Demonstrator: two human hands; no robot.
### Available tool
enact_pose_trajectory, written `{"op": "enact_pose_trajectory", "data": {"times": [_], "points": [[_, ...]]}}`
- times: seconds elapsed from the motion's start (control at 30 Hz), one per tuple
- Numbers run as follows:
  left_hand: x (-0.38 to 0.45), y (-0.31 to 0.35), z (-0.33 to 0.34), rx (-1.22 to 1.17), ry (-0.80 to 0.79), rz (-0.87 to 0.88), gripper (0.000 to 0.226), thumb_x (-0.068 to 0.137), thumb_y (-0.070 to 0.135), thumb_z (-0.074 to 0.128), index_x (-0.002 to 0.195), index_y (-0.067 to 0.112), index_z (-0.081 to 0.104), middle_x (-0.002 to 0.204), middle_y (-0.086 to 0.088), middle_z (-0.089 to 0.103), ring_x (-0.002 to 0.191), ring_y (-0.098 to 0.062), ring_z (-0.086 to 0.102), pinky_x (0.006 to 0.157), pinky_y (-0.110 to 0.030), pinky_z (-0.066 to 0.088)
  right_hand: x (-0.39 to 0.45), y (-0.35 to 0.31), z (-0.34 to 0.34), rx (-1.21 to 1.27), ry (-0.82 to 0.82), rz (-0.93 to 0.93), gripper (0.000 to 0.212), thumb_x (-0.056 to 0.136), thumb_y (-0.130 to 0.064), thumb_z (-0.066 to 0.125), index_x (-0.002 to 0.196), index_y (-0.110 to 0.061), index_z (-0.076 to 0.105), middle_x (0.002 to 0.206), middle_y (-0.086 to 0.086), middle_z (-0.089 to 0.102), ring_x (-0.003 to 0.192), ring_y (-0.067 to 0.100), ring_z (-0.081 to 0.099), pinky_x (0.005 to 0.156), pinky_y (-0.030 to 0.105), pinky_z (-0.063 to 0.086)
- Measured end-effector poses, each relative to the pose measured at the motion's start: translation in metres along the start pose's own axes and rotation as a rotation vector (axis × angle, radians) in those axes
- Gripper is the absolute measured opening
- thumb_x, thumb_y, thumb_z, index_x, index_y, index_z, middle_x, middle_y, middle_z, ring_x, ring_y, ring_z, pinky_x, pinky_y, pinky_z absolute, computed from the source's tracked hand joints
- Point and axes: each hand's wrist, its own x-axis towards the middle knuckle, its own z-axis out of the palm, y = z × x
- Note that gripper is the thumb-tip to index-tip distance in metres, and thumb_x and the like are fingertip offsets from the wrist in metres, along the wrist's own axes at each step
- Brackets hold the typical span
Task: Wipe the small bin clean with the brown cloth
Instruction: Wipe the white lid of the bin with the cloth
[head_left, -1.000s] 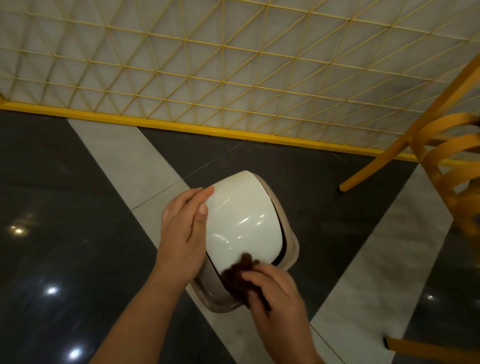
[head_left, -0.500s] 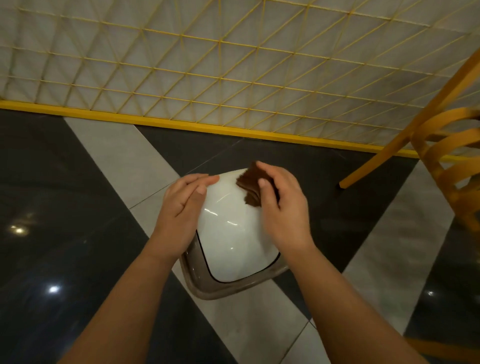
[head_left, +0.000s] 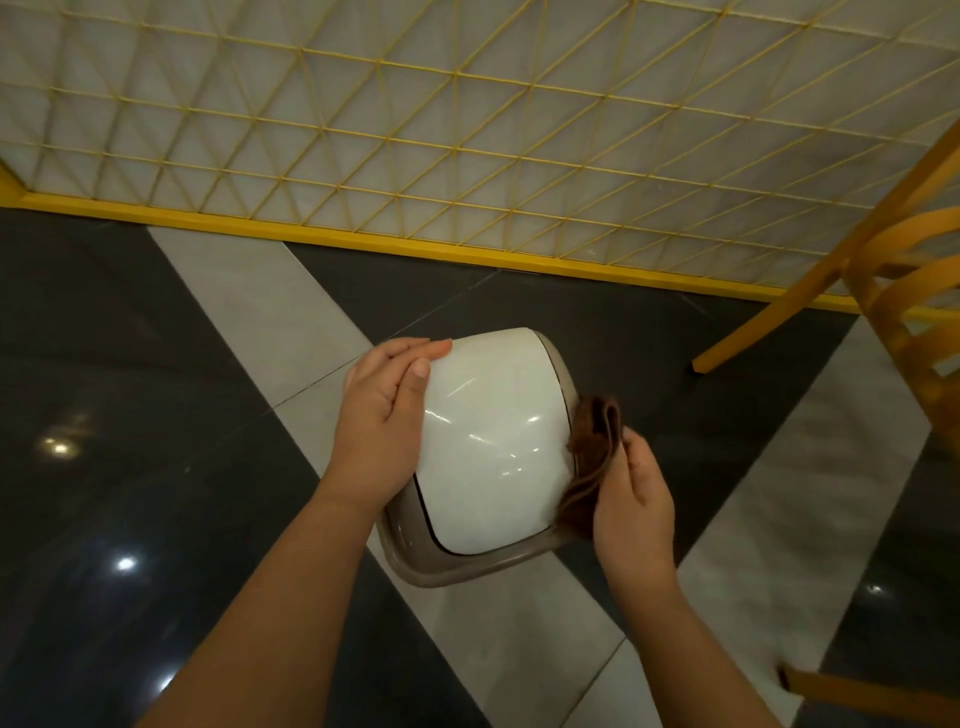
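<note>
I see one small bin (head_left: 488, 452) near the middle of the view, above a floor (head_left: 156, 415) of dark and pale grey tiles. It is tipped over: its white body faces me, its long axis runs from about 12 o'clock to about 6 o'clock, and its taupe rim (head_left: 457, 569) points toward 6 o'clock, with the closed end toward 12. I cannot tell whether it touches the floor.

My left hand (head_left: 384, 415) rests on the bin's side at 9 o'clock, fingers together and fairly straight, laid over the upper corner, thumb flat on the white surface.

My right hand (head_left: 631, 499) is at the bin's 3 o'clock side. Its fingers are curled around one brown cloth (head_left: 592, 457), folded, which lies against the bin's edge there.

Counted: one bin, one cloth, two hands. At 2 to 3 o'clock stands one yellow-orange chair (head_left: 904, 312), well apart from the bin. A wall (head_left: 467, 130) of pale tiles with yellow lines crosses the top.
</note>
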Motion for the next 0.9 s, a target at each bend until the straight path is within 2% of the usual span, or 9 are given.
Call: {"op": "enact_pose_trajectory", "data": {"times": [0.13,0.27,0.43,0.5,0.57,0.67,0.73,0.83,0.9], "points": [[0.001,0.000,0.000,0.011,-0.007,0.031,0.028,0.100,0.031,0.042,0.112,0.040,0.065,0.122,0.016,0.055,0.125,-0.016,0.045,0.107,-0.041,0.039,-0.026,0.023,-0.004,-0.080,0.066,-0.014,0.017,0.097,-0.035,0.044,0.098,-0.049,0.053,0.099,-0.017,0.060,0.096,0.008,0.060,0.084,0.039,0.056],[0.004,0.001,0.000,0.006,-0.015,0.031,0.027,0.099,0.033,0.041,0.110,0.043,0.064,0.122,0.015,0.055,0.123,-0.016,0.047,0.107,-0.041,0.040,-0.051,0.046,0.004,-0.155,0.125,-0.095,0.030,0.088,-0.039,0.048,0.098,-0.066,0.046,0.116,-0.013,0.057,0.102,0.012,0.061,0.081,0.044,0.057],[0.007,0.000,0.000,0.028,-0.019,0.041,0.027,0.099,0.034,0.041,0.110,0.043,0.063,0.121,0.015,0.055,0.123,-0.013,0.047,0.107,-0.039,0.039,-0.094,0.076,0.030,-0.344,0.099,-0.380,0.065,0.086,-0.012,0.061,0.116,-0.067,0.045,0.133,-0.031,0.038,0.124,-0.004,0.042,0.102,0.026,0.042],[0.007,0.001,-0.002,0.035,-0.034,0.043,0.027,0.100,0.031,0.042,0.109,0.045,0.063,0.120,0.019,0.053,0.123,-0.011,0.046,0.108,-0.037,0.037,-0.101,0.083,0.042,-0.404,0.011,-0.537,0.057,0.082,-0.019,0.061,0.117,-0.062,0.048,0.134,-0.035,0.038,0.125,-0.006,0.042,0.099,0.019,0.042],[0.008,0.001,-0.004,0.044,-0.054,0.057,0.027,0.100,0.030,0.042,0.110,0.046,0.062,0.121,0.021,0.052,0.124,-0.010,0.045,0.110,-0.037,0.036,-0.103,0.077,0.047,-0.361,-0.027,-0.613,0.038,0.089,-0.030,0.055,0.116,-0.056,0.054,0.130,-0.028,0.050,0.120,-0.002,0.050,0.093,0.021,0.047],[0.006,0.002,-0.009,0.028,-0.098,0.041,0.031,0.101,0.036,0.039,0.124,0.046,0.057,0.133,0.017,0.049,0.132,-0.008,0.038,0.113,-0.040,0.031,-0.094,0.043,0.026,0.041,0.131,-0.329,0.029,0.096,-0.014,0.049,0.106,-0.038,0.062,0.109,-0.006,0.069,0.081,0.011,0.069,0.066,0.023,0.056],[0.003,0.009,-0.010,-0.073,-0.117,-0.015,0.038,0.100,0.046,0.034,0.137,0.053,0.038,0.149,0.020,0.035,0.141,-0.002,0.024,0.116,-0.034,0.023,-0.067,0.023,0.001,0.177,0.308,-0.101,0.025,0.100,-0.015,0.043,0.101,-0.035,0.058,0.097,0.000,0.067,0.074,0.012,0.068,0.054,0.026,0.056],[-0.003,0.021,-0.010,-0.317,0.066,-0.146,0.049,0.098,0.056,0.028,0.145,0.051,0.020,0.154,0.027,0.020,0.137,0.011,0.018,0.103,-0.014,0.019,-0.014,0.009,-0.026,0.052,0.297,0.057,0.023,0.101,-0.035,0.035,0.106,-0.045,0.055,0.105,-0.007,0.062,0.097,0.014,0.061,0.083,0.043,0.054],[-0.015,0.010,-0.018,-0.441,0.233,-0.297,0.053,0.091,0.065,0.035,0.142,0.055,0.028,0.152,0.027,0.028,0.137,0.005,0.024,0.108,-0.023,0.019,0.009,0.006,-0.028,0.008,0.204,0.108,0.024,0.101,-0.041,0.033,0.112,-0.042,0.055,0.107,-0.006,0.062,0.101,0.016,0.059,0.093,0.048,0.050]]}}
